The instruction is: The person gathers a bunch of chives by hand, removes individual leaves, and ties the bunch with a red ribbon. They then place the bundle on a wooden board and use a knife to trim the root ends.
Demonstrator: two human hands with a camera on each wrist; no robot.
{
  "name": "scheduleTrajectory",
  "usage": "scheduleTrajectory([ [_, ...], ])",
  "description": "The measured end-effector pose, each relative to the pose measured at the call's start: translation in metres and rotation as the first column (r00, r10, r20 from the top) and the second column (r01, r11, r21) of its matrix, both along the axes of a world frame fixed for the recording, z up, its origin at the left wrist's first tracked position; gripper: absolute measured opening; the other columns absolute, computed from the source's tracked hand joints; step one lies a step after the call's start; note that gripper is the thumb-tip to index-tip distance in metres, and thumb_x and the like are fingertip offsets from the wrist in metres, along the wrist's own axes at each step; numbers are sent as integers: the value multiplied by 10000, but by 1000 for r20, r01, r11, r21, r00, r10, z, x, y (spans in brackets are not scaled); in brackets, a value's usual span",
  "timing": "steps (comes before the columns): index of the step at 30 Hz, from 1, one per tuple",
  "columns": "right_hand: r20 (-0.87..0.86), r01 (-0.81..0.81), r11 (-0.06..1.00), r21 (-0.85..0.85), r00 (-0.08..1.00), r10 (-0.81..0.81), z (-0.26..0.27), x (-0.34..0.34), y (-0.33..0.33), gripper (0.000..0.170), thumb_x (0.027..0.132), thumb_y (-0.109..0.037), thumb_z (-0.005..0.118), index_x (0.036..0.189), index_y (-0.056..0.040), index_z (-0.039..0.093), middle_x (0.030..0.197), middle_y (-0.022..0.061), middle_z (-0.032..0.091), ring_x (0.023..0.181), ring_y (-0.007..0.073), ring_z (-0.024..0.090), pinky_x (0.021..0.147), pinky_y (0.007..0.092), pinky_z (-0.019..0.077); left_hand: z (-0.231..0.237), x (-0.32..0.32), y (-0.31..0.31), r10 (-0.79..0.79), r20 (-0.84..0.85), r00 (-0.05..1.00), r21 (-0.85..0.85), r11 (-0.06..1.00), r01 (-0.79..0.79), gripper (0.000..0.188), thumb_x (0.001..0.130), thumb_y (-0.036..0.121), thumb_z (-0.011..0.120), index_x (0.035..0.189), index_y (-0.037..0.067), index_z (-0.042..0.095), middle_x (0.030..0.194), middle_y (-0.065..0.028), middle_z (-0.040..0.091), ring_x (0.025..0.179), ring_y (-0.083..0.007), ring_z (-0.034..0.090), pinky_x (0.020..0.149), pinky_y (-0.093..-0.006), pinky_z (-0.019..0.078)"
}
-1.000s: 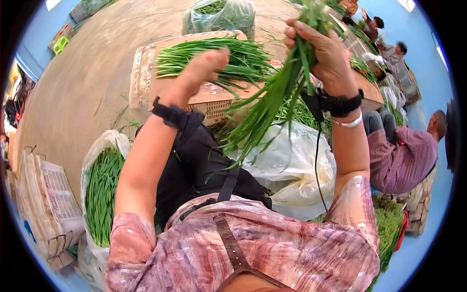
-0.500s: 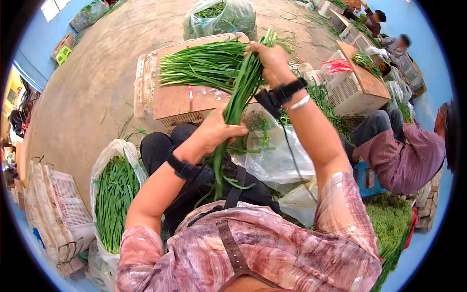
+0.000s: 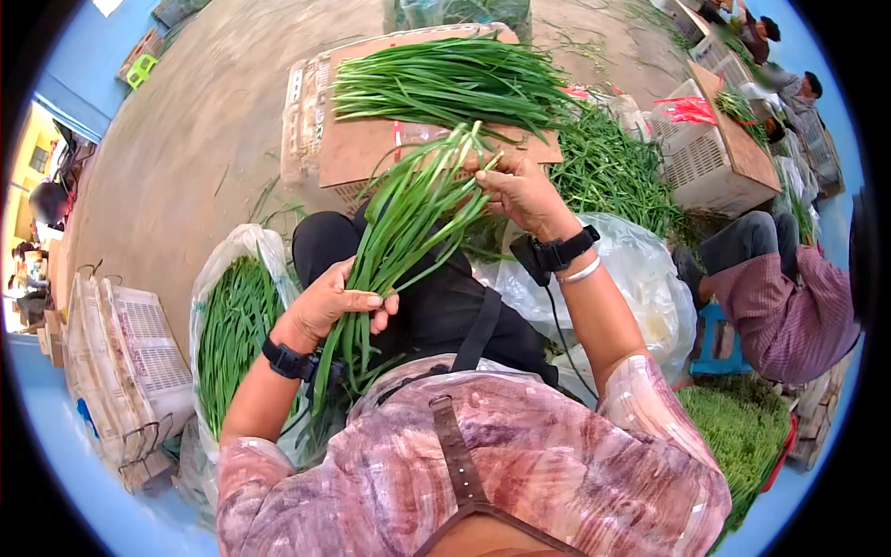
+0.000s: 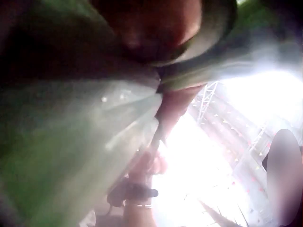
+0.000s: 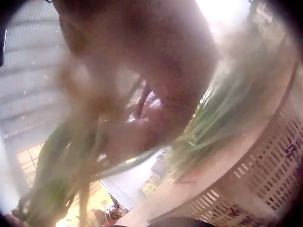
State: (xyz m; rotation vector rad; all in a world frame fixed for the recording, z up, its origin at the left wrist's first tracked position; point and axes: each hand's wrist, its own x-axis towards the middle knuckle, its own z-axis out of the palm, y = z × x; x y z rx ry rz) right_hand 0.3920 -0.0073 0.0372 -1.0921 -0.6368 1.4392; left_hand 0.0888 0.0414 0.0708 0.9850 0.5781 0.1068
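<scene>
My left hand (image 3: 336,302) grips the leafy lower part of a bunch of garlic chives (image 3: 404,223), which slants over my lap with its pale stem ends up and to the right. At those ends my right hand (image 3: 529,195) pinches some stems between thumb and fingers, and thin brownish strands show beside them. Beyond the hands a larger pile of garlic chives (image 3: 445,84) lies across a brown board (image 3: 348,153). The left wrist view is blurred by leaves close to the lens. In the right wrist view the hand (image 5: 142,71) looms large over blurred stems.
A plastic crate (image 3: 302,121) supports the board. Left of my legs stands a bag of chives (image 3: 237,325) near stacked crates (image 3: 130,362). Loose greens (image 3: 613,167) and a clear plastic bag (image 3: 631,269) lie to the right, where a seated person (image 3: 789,306) is close by.
The right hand came down from high on the right with the bunch. The left hand, free at first, now grips its leaves, and the bunch has shifted left over the lap.
</scene>
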Motion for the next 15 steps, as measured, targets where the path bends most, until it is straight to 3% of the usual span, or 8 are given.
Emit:
scheduleTrajectory([
  [2, 68, -28, 997, -71, 997, 33, -11, -2, 1, 236, 880, -55, 560, 1111, -10, 556, 947, 89, 649, 740, 205, 669, 652, 319, 570, -7, -8, -7, 65, 11, 998, -63, 996, -65, 355, 775, 117, 721, 1049, 0, 527, 805, -97, 615, 548, -104, 548, 497, -217, 445],
  [5, -125, 16, 1000, -5, 992, -16, -31, 1, 0, 170, 877, -34, 544, 1046, -33, 559, 902, 76, 649, 752, 203, 672, 661, 309, 567, -18, -16, -16, 117, -38, 992, -127, 985, -121, 351, 788, 118, 717, 1058, 5, 522, 778, -95, 600, 505, -82, 482, 449, -197, 381],
  [6, -156, 23, 1000, 4, 988, -22, -29, -1, -1, 119, 880, -25, 525, 993, -52, 551, 860, 63, 637, 697, 182, 645, 630, 299, 555, -14, -13, -22, 178, -46, 983, -109, 977, -182, 323, 823, 147, 695, 1056, 13, 516, 738, -84, 576, 478, -69, 429, 427, -191, 341],
  [10, -285, 59, 996, -61, 956, -74, -37, -1, -6, 143, 892, -55, 513, 1015, -6, 566, 771, 51, 619, 589, 130, 552, 552, 236, 482, -19, -10, -28, 167, -123, 978, 2, 986, -168, 301, 886, 238, 638, 1058, 29, 507, 690, -58, 533, 455, -54, 385, 407, -173, 306],
  [13, -259, 31, 999, -44, 965, -42, -39, 1, -6, 148, 913, -127, 541, 1005, -17, 574, 726, 31, 609, 579, 104, 545, 511, 215, 454, -22, -9, -28, 160, -150, 976, 40, 987, -155, 314, 897, 251, 605, 1114, 40, 518, 707, -59, 549, 470, -53, 373, 421, -185, 288],
  [15, -44, 21, 999, -44, 999, -22, -36, 4, -7, 218, 927, -205, 560, 1039, -20, 583, 704, 2, 584, 555, 59, 509, 462, 189, 403, -22, -4, -30, 121, -149, 981, 96, 990, -108, 313, 904, 265, 595, 1113, 46, 519, 697, -52, 538, 475, -52, 369, 420, -182, 283],
])
